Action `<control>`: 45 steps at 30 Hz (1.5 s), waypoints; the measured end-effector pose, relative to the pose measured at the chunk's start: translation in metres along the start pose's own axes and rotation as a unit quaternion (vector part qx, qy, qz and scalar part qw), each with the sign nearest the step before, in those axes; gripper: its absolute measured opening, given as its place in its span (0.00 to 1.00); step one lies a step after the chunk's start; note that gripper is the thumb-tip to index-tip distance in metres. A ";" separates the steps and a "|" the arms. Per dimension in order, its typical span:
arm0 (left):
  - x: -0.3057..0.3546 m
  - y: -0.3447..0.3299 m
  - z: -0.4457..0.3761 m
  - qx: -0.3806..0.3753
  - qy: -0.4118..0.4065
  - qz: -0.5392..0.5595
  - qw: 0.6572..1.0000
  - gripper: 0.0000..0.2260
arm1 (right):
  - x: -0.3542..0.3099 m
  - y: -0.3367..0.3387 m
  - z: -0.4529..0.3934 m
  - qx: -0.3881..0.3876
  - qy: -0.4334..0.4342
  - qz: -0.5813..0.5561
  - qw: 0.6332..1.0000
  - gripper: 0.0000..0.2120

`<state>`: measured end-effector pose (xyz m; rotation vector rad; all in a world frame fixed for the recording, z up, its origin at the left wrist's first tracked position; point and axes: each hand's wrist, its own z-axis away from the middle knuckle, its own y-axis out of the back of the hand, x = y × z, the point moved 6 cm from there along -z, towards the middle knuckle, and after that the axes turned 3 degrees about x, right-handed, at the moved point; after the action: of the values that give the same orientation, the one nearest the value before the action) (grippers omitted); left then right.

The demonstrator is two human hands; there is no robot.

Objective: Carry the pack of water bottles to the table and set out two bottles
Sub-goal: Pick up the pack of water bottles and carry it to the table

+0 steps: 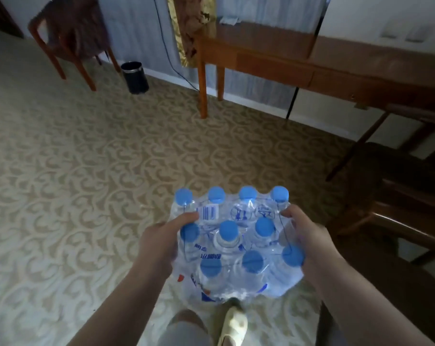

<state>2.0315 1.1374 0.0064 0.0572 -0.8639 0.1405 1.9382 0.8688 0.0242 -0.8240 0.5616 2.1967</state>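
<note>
Blue-capped water bottles in a shrink-wrapped pack (232,245) — gripped at its sides by left hand (159,243) and right hand (311,245) — held above patterned carpet (86,171), well short of the wooden surface (273,63).

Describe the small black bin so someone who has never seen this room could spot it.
Start at the wooden table along the far wall. Left of its legs, on the patterned carpet, stands the bin, beside a wooden chair. It is the only dark, round container there.

The pack of water bottles (236,243) hangs above the carpet (86,171), the table (286,63) well beyond it.
</note>
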 end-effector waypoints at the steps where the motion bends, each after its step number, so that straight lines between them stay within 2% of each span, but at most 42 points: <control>1: 0.012 -0.011 -0.013 -0.002 0.006 0.000 1.000 0.48 | -0.017 -0.008 -0.010 0.006 0.002 0.000 1.000 0.26; 4: 0.046 -0.043 -0.049 -0.024 0.030 0.004 0.999 0.47 | -0.059 -0.035 -0.041 0.008 -0.004 0.005 1.000 0.22; 6: 0.072 -0.068 -0.078 -0.034 0.028 0.002 0.999 0.42 | -0.086 -0.056 -0.065 0.007 -0.014 0.006 1.000 0.25; 8: 0.100 -0.091 -0.112 -0.047 0.026 -0.009 0.999 0.37 | -0.113 -0.077 -0.090 0.017 -0.023 0.002 1.000 0.22; 12: 0.149 -0.132 -0.179 -0.067 0.038 -0.025 0.997 0.43 | -0.160 -0.118 -0.141 0.047 -0.033 -0.010 0.998 0.15; 16: 0.205 -0.178 -0.234 -0.084 0.041 -0.059 0.994 0.30 | -0.214 -0.155 -0.183 0.057 -0.023 -0.034 0.998 0.12; 18: 0.236 -0.200 -0.260 -0.078 0.026 -0.072 0.994 0.27 | -0.239 -0.169 -0.201 0.058 -0.035 -0.040 0.997 0.13; 20: 0.262 -0.224 -0.286 -0.085 0.028 -0.073 0.993 0.28 | -0.268 -0.183 -0.223 0.056 -0.038 -0.041 0.997 0.15; 22: 0.285 -0.250 -0.309 -0.102 0.032 -0.069 0.992 0.35 | -0.299 -0.199 -0.252 0.050 -0.033 -0.035 0.998 0.17; 24: 0.301 -0.274 -0.332 -0.112 0.042 -0.056 0.991 0.40 | -0.330 -0.216 -0.279 0.044 -0.027 -0.033 0.998 0.16; 25: 0.309 -0.286 -0.345 -0.113 0.048 -0.052 0.991 0.39 | -0.347 -0.225 -0.294 0.038 -0.021 -0.033 0.999 0.15; 29: 0.348 -0.334 -0.391 -0.127 0.058 -0.031 0.990 0.21 | -0.407 -0.261 -0.348 0.011 -0.008 -0.028 1.000 0.15; 31: 0.372 -0.354 -0.416 -0.116 0.048 -0.016 0.992 0.17 | -0.438 -0.277 -0.371 0.002 -0.006 -0.028 1.000 0.16; 34: 0.406 -0.373 -0.451 -0.075 0.040 -0.013 0.996 0.20 | -0.484 -0.307 -0.398 -0.003 -0.012 -0.017 1.000 0.17; 36: 0.429 -0.385 -0.476 -0.070 0.044 -0.008 0.997 0.27 | -0.515 -0.330 -0.421 -0.007 -0.009 -0.004 1.000 0.18; 38: 0.452 -0.401 -0.507 -0.082 0.047 -0.008 0.995 0.31 | -0.543 -0.356 -0.445 -0.011 -0.005 0.001 1.000 0.15; 41: 0.490 -0.425 -0.561 -0.110 0.064 -0.002 0.992 0.29 | -0.577 -0.398 -0.480 -0.014 -0.012 -0.005 1.000 0.11; 45: 0.552 -0.453 -0.630 -0.124 0.059 -0.032 0.990 0.30 | -0.620 -0.454 -0.521 0.003 -0.023 -0.015 1.000 0.16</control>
<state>2.9261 0.8123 0.0213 -0.1552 -0.7556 -0.0243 2.8149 0.5627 0.0264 -0.7708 0.5301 2.1801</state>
